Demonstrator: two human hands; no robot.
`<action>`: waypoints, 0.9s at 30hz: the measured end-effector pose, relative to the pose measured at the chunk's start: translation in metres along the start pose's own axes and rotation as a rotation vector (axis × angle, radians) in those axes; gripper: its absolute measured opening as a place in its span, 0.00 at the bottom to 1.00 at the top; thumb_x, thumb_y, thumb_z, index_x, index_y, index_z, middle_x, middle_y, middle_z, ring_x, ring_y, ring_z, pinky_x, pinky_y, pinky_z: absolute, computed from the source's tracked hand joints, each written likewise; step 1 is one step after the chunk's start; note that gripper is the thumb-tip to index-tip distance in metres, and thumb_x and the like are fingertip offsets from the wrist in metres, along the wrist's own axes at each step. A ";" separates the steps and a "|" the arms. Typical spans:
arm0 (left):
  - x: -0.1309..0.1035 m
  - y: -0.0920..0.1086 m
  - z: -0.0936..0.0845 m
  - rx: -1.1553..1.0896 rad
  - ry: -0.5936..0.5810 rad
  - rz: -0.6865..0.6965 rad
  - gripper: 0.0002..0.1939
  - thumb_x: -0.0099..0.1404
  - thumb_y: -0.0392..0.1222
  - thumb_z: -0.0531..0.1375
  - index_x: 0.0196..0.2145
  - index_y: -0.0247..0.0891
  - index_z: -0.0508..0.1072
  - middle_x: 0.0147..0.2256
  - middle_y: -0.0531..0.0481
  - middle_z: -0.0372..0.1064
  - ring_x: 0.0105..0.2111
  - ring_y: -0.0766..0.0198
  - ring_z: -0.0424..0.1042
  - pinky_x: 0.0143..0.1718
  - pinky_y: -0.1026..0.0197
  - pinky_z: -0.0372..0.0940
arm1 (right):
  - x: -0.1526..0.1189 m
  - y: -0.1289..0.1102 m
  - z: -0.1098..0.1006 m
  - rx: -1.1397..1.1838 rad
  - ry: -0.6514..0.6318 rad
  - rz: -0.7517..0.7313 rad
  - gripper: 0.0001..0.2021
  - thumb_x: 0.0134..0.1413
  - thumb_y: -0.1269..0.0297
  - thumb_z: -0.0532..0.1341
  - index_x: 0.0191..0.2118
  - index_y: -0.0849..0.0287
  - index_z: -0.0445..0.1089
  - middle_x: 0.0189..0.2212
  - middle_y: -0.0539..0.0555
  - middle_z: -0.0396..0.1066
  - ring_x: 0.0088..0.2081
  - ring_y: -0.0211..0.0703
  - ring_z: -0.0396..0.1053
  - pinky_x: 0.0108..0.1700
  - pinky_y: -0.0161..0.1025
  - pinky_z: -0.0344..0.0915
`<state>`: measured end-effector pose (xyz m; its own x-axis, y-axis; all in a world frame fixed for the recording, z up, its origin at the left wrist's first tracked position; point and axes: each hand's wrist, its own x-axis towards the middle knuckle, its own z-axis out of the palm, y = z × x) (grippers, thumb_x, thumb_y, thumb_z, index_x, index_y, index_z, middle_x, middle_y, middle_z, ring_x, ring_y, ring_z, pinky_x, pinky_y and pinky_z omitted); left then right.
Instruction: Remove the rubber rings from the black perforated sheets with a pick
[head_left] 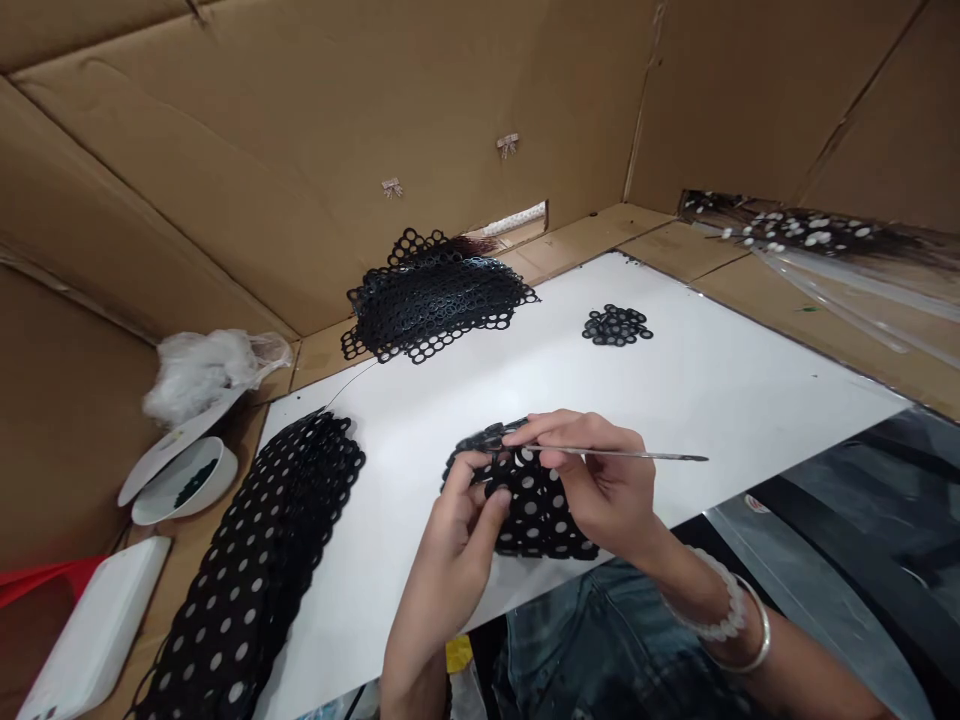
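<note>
My left hand (454,545) pinches the edge of a black mesh of joined rings (536,515) between thumb and fingers. That piece rests at the front of the white board, with white showing through its holes. In my right hand (604,475) is a thin, dark metal stick tool (660,456), lying nearly level. One of its ends sticks out to the right; the other reaches the mesh by my left fingertips. What the tip does there is too small to tell. A bracelet of pale beads (724,605) and a bangle circle my right wrist.
On the white board (420,400) lie a long folded ring mesh (240,570) at left, stacked mesh sheets (442,295) at the back, and loose black rings (617,326). A white bowl (187,485), a white box (97,625) and cardboard walls (337,130) stand around.
</note>
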<state>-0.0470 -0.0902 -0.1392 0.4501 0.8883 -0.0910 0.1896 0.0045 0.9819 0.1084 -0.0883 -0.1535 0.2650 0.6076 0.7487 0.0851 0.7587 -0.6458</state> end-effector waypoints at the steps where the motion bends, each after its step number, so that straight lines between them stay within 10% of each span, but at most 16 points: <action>1: 0.002 0.001 -0.001 -0.018 0.008 0.001 0.11 0.67 0.46 0.56 0.46 0.43 0.69 0.24 0.55 0.64 0.26 0.63 0.63 0.30 0.63 0.59 | 0.001 0.000 0.000 0.004 0.006 0.009 0.10 0.55 0.78 0.56 0.34 0.56 0.69 0.32 0.52 0.77 0.38 0.42 0.76 0.43 0.45 0.74; 5: 0.007 0.003 -0.002 -0.063 0.030 -0.052 0.13 0.64 0.47 0.59 0.45 0.40 0.71 0.17 0.60 0.55 0.19 0.69 0.54 0.22 0.66 0.52 | 0.001 -0.006 0.001 -0.055 -0.010 0.014 0.08 0.56 0.76 0.56 0.36 0.56 0.69 0.38 0.55 0.76 0.42 0.45 0.75 0.40 0.45 0.74; 12: 0.004 0.005 -0.003 -0.399 -0.008 -0.052 0.31 0.61 0.39 0.64 0.59 0.39 0.57 0.28 0.52 0.74 0.27 0.67 0.70 0.32 0.67 0.64 | -0.005 -0.022 0.001 -0.326 -0.109 -0.186 0.05 0.59 0.70 0.57 0.32 0.58 0.68 0.33 0.58 0.77 0.36 0.43 0.76 0.42 0.46 0.74; 17: 0.002 0.008 -0.002 -0.417 -0.002 -0.018 0.27 0.63 0.37 0.62 0.58 0.38 0.59 0.27 0.53 0.73 0.25 0.71 0.68 0.31 0.70 0.64 | -0.006 -0.015 0.007 -0.395 -0.093 -0.227 0.09 0.60 0.69 0.55 0.29 0.58 0.67 0.33 0.59 0.76 0.33 0.42 0.75 0.37 0.43 0.73; 27: -0.007 0.002 0.002 0.160 0.017 0.213 0.22 0.67 0.37 0.56 0.57 0.45 0.63 0.24 0.57 0.62 0.24 0.69 0.58 0.26 0.68 0.58 | -0.020 0.004 0.014 -0.614 -0.025 -0.450 0.11 0.56 0.74 0.55 0.24 0.56 0.60 0.28 0.52 0.70 0.30 0.41 0.63 0.37 0.45 0.69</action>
<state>-0.0480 -0.0975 -0.1371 0.4803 0.8690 0.1187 0.2281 -0.2544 0.9398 0.0900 -0.0942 -0.1696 0.0569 0.2817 0.9578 0.7009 0.6719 -0.2393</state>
